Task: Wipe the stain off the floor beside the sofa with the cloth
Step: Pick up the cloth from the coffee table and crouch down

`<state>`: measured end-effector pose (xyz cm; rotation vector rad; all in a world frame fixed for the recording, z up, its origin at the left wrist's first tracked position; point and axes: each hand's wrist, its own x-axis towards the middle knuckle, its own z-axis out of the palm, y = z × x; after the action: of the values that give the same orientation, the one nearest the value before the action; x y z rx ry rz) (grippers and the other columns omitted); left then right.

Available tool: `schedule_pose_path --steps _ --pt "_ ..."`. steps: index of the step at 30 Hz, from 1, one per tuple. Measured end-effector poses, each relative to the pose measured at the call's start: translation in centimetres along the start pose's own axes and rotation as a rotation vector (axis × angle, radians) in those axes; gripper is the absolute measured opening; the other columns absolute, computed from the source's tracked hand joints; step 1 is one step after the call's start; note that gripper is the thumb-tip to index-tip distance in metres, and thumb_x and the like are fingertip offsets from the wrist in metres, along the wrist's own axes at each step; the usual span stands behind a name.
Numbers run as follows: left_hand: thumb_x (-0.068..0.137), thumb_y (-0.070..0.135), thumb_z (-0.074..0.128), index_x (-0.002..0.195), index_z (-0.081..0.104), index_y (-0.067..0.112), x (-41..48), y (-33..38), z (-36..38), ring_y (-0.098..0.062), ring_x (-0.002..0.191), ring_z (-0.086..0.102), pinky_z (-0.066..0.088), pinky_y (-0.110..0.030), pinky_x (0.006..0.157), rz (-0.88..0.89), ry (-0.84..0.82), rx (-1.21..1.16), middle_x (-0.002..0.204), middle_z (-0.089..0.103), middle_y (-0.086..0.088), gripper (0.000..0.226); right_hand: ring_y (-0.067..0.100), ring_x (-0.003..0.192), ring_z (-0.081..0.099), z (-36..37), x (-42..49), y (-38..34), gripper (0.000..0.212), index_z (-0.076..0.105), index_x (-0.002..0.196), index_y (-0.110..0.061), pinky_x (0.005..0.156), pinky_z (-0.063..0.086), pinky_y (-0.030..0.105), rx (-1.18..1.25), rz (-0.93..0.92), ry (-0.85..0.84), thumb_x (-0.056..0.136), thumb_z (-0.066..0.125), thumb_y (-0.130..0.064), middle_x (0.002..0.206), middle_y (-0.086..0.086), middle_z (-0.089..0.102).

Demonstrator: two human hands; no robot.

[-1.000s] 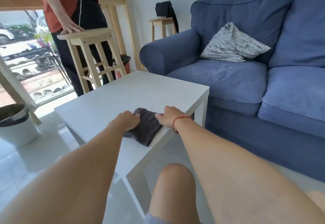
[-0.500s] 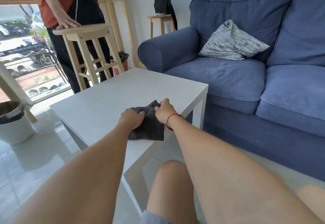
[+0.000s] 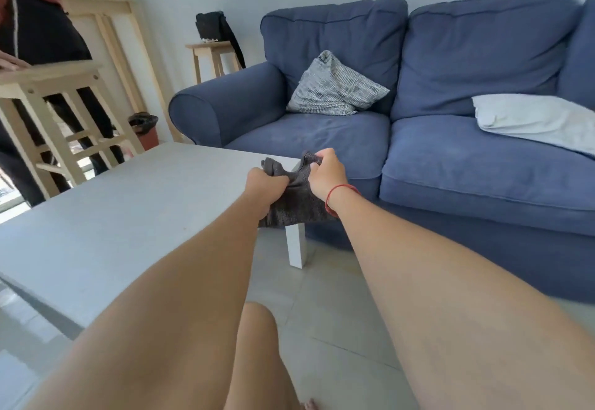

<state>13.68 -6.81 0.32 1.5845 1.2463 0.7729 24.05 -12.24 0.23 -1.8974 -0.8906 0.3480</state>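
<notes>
Step in hand: pickup of the dark grey knitted cloth. Left hand and right hand are each fisted tight on a top corner, cloth stretched between them and hanging below the grip, lifted off the white square side table near its far corner. No stain visible on the pale tiled floor below the grip. Blue fabric sofa sits just beyond. Next: locate the stain, lower the cloth to the floor.

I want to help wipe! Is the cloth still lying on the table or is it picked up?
Picked up. Both the left hand and right hand grip the cloth, which hangs bunched between them by the table corner.
</notes>
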Motion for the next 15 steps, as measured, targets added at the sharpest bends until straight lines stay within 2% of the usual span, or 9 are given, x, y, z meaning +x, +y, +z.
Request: schedule_pose_path --steps 2,3,5,7,9,12,15 --pt "0.083 0.005 0.061 0.074 0.057 0.009 -0.6 0.4 3.4 -0.018 0.069 0.053 0.048 -0.028 0.068 0.047 -0.052 0.018 0.075 0.054 -0.006 0.011 0.034 0.116 0.051 -2.3 0.1 2.8 0.030 0.045 0.127 -0.008 0.089 0.040 0.033 -0.003 0.064 0.051 0.098 0.042 -0.013 0.130 0.018 0.052" --pt "0.081 0.007 0.061 0.078 0.062 0.008 -0.9 0.4 5.0 -0.019 0.072 0.057 0.051 -0.028 0.072 0.082 -0.087 0.052 0.078 0.058 -0.006 0.004 0.034 0.117 0.051 -3.3 0.1 4.3 0.031 0.045 0.129 -0.008 0.090 0.040 0.033 -0.009 0.095 0.072 0.098 0.042 -0.013 0.130 0.018 0.052" --pt "0.078 0.015 0.059 0.102 0.068 0.006 -0.8 0.1 8.4 -0.026 0.094 0.064 0.053 -0.031 0.085 0.086 -0.133 0.108 0.100 0.066 -0.012 0.027 0.033 0.119 0.050 -5.0 0.4 6.9 0.031 0.045 0.129 -0.008 0.092 0.039 0.033 -0.019 0.134 0.101 0.098 0.042 -0.013 0.132 0.018 0.051" --pt "0.087 0.013 0.058 0.125 0.052 -0.002 -1.1 -0.4 11.4 -0.030 0.112 0.057 0.046 -0.031 0.088 0.028 -0.172 0.106 0.119 0.058 -0.017 0.041 0.032 0.120 0.048 -6.3 0.8 9.3 0.031 0.046 0.129 -0.009 0.093 0.038 0.032 -0.027 0.181 0.121 0.098 0.041 -0.013 0.133 0.017 0.049" --pt "0.093 0.012 0.055 0.133 0.035 -0.003 -1.0 -1.5 14.6 -0.027 0.111 0.050 0.041 -0.033 0.089 -0.003 -0.234 0.089 0.121 0.049 -0.014 0.048 0.032 0.118 0.048 -6.9 1.3 12.0 0.030 0.046 0.127 -0.008 0.090 0.038 0.032 -0.035 0.219 0.139 0.098 0.041 -0.013 0.132 0.017 0.049" --pt "0.093 0.014 0.054 0.130 0.033 0.000 -0.8 -4.0 18.6 -0.021 0.099 0.042 0.035 -0.029 0.083 -0.041 -0.303 0.062 0.110 0.042 -0.008 0.044 0.032 0.112 0.052 -7.0 1.9 16.6 0.026 0.048 0.122 -0.008 0.079 0.036 0.028 -0.045 0.303 0.152 0.097 0.042 -0.014 0.127 0.016 0.052" --pt "0.092 0.013 0.053 0.115 0.036 0.006 0.1 -6.7 21.5 -0.021 0.098 0.044 0.035 -0.028 0.082 -0.107 -0.363 0.076 0.107 0.044 -0.007 0.030 0.033 0.108 0.055 -6.5 2.1 20.7 0.025 0.051 0.119 -0.007 0.076 0.037 0.028 -0.038 0.388 0.138 0.095 0.045 -0.012 0.122 0.015 0.056"
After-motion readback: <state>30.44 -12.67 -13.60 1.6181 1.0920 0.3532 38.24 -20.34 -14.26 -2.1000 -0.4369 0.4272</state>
